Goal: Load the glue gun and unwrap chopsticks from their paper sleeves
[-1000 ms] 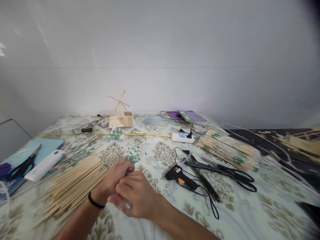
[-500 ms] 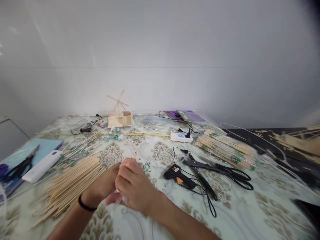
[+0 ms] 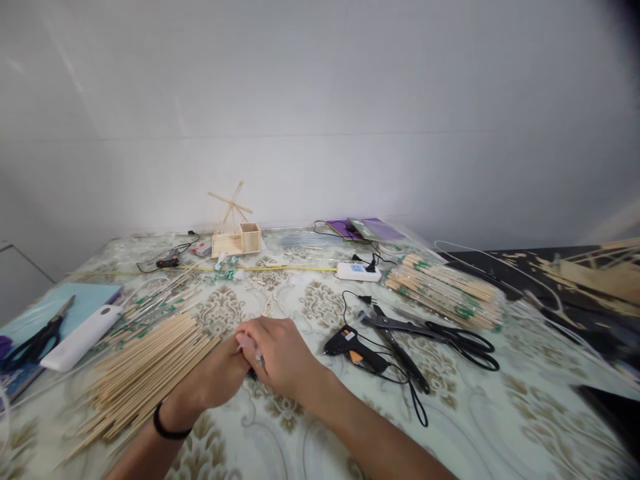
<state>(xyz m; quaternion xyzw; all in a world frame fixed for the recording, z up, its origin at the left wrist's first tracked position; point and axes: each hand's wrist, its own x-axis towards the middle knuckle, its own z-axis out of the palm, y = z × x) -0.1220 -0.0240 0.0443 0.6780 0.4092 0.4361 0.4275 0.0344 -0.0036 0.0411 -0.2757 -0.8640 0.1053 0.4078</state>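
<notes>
My left hand (image 3: 223,375), with a black band on its wrist, meets my right hand above the patterned tablecloth. Curled over the left hand's fingers, my right hand (image 3: 280,353) has a bit of clear, crinkled material by its thumb, too small to name. The left fingers are mostly hidden. Loose wooden sticks (image 3: 145,373) lie in a pile beside my left forearm. To the right of my hands rests a black glue gun (image 3: 356,348) with an orange trigger.
Black scissors (image 3: 460,340) and a black-handled tool (image 3: 400,353) lie right, near bagged sticks (image 3: 445,293) and a power strip (image 3: 359,271). A stick windmill model (image 3: 237,239) stands behind. At left are a white-handled object (image 3: 83,339) and scissors (image 3: 37,343).
My hands have shifted and turned against each other; the right thumb side now shows on top. The left thumb no longer sticks out below. The whole view has moved slightly.
</notes>
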